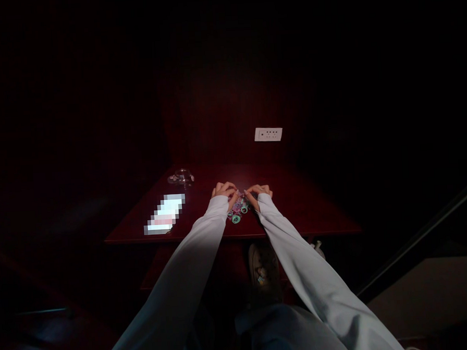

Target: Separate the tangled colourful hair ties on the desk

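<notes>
A small pile of pink, purple and green bands [236,210] lies near the front edge of the dark red table [297,203]. My left hand [224,190] is over the left side of the pile, its thumb and fingers pinched together. Facing it from the right, my right hand [260,191] is pinched in the same way. The fingertips of both hands are close to each other above the pile. Whatever sits between them is too small to make out.
A bright, blurred-out phone-like rectangle [165,214] lies on the table at the left. Behind it is a clear round container [182,176]. A white socket panel [268,134] is on the back wall. Below the table edge a shoe [257,267] shows.
</notes>
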Demonstrator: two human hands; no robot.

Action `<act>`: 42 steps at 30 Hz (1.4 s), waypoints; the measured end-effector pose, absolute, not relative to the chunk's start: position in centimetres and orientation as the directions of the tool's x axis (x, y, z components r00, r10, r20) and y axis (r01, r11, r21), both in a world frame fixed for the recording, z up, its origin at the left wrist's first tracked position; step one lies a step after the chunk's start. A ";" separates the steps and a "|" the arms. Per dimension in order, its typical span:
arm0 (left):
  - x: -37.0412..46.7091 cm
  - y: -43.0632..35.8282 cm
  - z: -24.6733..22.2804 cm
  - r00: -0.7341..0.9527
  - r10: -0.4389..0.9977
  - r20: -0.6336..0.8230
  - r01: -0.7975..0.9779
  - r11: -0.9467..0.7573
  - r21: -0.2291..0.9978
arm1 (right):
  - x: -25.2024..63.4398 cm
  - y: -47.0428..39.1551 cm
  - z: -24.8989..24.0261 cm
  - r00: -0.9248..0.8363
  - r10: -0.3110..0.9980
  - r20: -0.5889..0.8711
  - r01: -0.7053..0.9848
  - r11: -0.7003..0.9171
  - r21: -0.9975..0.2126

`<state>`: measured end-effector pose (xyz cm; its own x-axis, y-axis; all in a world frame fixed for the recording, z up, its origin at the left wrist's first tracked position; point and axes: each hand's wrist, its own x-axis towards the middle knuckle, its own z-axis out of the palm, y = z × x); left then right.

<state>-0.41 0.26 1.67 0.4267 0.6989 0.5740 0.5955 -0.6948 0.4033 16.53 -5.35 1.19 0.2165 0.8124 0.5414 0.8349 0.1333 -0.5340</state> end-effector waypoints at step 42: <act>-1.3 0.6 2.3 0.269 0.757 0.596 0.694 -0.581 0.425 | 19.5 -4.4 1.7 0.249 0.838 0.485 0.747 0.153 -0.647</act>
